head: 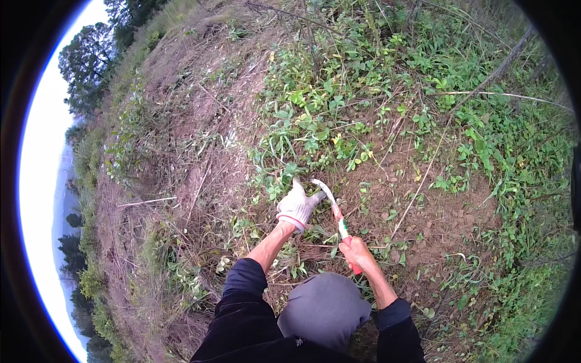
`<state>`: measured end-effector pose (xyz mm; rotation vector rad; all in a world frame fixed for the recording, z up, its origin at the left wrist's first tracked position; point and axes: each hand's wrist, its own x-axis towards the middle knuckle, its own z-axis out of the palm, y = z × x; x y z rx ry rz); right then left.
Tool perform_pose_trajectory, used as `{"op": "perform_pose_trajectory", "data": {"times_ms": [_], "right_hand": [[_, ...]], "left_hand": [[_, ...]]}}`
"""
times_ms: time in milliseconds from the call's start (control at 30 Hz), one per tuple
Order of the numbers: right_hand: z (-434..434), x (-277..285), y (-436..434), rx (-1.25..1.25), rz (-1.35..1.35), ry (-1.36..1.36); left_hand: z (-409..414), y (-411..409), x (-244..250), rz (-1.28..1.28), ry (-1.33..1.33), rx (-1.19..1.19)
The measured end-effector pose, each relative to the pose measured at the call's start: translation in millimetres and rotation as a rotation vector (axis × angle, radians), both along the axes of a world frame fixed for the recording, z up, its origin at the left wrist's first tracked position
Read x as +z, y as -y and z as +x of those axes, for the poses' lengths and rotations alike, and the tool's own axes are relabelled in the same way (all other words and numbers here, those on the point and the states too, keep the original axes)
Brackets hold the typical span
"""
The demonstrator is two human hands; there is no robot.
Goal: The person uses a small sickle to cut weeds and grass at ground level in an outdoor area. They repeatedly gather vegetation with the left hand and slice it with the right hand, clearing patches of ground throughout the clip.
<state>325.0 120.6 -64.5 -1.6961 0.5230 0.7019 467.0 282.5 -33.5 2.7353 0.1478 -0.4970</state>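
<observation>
My left hand, in a whitish knit work glove with a red cuff edge, reaches low into the green weeds. Its thumb and a finger are spread apart, and whether stems lie in it cannot be told. Bare, my right hand is closed around the red handle of a sickle. The sickle's curved, pale blade arcs up beside the gloved fingertips, its tip near the soil and the stems. My grey-clad knee is below, between the two forearms.
Leafy plants cover the ground ahead and to the right. A long thin dry branch slants across the bare soil on the right. Cut dry stalks litter the slope at left. Trees stand beyond the slope's far edge.
</observation>
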Motion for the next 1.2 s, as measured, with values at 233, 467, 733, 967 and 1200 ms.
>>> {"op": "perform_pose_trajectory", "data": {"times_ms": [233,467,733,967,1200], "right_hand": [[-32,-19,-51,-0.219,0.09,0.172],[-6,-1,-28,-0.071,-0.008,-0.098],[-2,-18,-50,-0.098,0.079,-0.006],[-162,-26,9,-0.069,-0.132,0.093],[-125,22,40,-0.379,-0.099,0.085]], "left_hand": [[69,-8,-59,-0.083,0.162,0.021],[63,15,-61,-0.109,0.239,0.043],[90,-2,-67,0.261,0.243,-0.43],[45,-14,-79,0.154,0.136,-0.218],[67,-47,-30,0.32,0.438,-0.456]]}}
